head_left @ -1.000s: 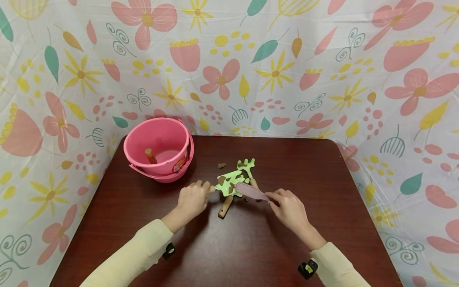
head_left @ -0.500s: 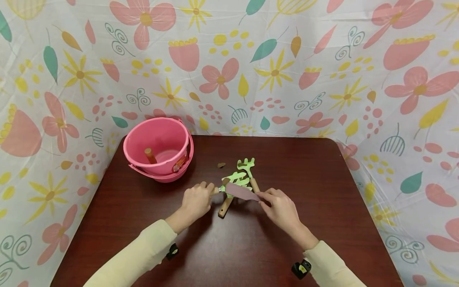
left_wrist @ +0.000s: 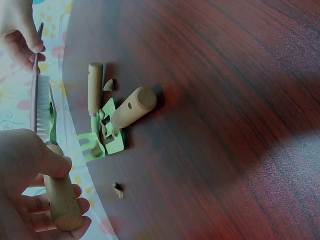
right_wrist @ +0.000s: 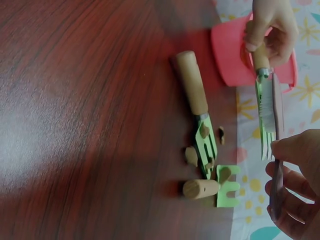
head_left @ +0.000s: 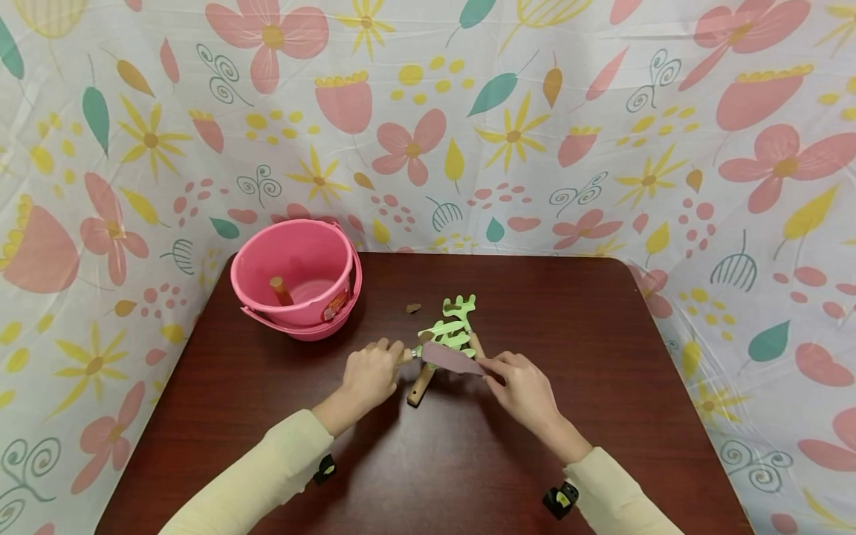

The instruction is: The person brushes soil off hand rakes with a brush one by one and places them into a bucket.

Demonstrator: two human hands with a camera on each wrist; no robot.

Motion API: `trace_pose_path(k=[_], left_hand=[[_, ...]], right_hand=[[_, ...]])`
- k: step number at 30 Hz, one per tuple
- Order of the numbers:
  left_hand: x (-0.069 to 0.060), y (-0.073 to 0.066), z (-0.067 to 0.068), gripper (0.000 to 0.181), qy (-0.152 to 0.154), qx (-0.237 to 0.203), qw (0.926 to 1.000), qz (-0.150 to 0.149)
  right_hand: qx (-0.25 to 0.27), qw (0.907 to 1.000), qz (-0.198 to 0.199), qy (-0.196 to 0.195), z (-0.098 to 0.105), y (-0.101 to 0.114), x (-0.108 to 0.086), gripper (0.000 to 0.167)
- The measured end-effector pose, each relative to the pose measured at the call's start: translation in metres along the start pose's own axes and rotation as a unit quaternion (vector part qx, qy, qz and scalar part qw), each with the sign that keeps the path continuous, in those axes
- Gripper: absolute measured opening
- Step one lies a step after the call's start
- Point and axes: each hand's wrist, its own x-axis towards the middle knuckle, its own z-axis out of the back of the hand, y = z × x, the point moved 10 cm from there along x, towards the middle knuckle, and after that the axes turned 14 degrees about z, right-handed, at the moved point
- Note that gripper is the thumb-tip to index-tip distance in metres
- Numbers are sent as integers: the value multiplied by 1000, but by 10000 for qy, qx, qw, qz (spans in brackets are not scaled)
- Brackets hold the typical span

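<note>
My left hand grips the wooden handle of a green garden fork, raised above the table. In my right hand is a mauve brush, pinched between thumb and fingers. Its white bristles lie against the fork's head in the right wrist view. Below them on the table are a second green fork with a wooden handle and a small green rake. Brown crumbs lie on and around these tools. From above, the brush partly hides the raised fork.
A pink bucket stands at the table's back left, with a wooden handle sticking up inside. One brown piece lies right of the bucket. A floral cloth hangs behind the dark wooden table.
The brush has moved left along the raised fork toward its handle, then stayed nearly in place. My left hand has shifted slightly right, and the fork has turned. Bucket and table tools stay put.
</note>
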Motion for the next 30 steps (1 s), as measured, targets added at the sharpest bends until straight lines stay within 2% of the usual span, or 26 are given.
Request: trace_pose_path(k=[5, 16, 24, 28, 30], left_hand=[[0, 2, 2, 26, -69, -60, 9999, 48], [0, 8, 0, 26, -189, 0, 9998, 45], [-2, 8, 4, 28, -300, -161, 9994, -4], [-2, 8, 5, 29, -416, -185, 9989, -51], [-2, 9, 4, 29, -335, -165, 9993, -21]], right_hand=[[-53, 9999, 26, -87, 1, -5, -4, 31], [-136, 9995, -274, 110, 8, -21, -12, 28], [-199, 9980, -496, 323, 11, -37, -24, 29], [-264, 9978, -559, 252, 16, -42, -28, 29], [-278, 9977, -595, 186, 18, -43, -28, 29]])
